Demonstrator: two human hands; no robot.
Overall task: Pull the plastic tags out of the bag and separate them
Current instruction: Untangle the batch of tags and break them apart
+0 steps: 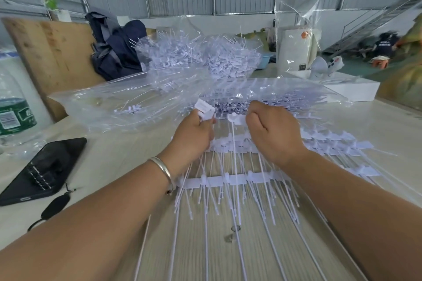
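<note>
Here both forearms reach forward over the pale wooden table (96,166), the hands held close together just in front of a clear plastic bag (127,107) that lies flat across the table. The left hand (194,132), with a silver bangle (163,170) round its wrist, is raised with the back turned to the camera and its fingers curled; between thumb and fingers it pinches the flat white head of one plastic tag (204,110), which stands up above the knuckles. The right hand (271,131) sits just beside it, knuckles up and fingers folded under, and grips another tag (235,118) by its head, the thin tail of that tag running down toward the camera between the two wrists. Beneath and before the hands lies a spread of white tags (239,180), some joined side by side in strips, their long thin tails fanning toward the near edge of the table. More tags show through the bag itself, on its right side. Behind the bag rises a large heap of loose tags (201,57). To the left lie a dark phone (45,169) and a green-labelled water bottle (13,112); to the right stands a white box (356,89).
</note>
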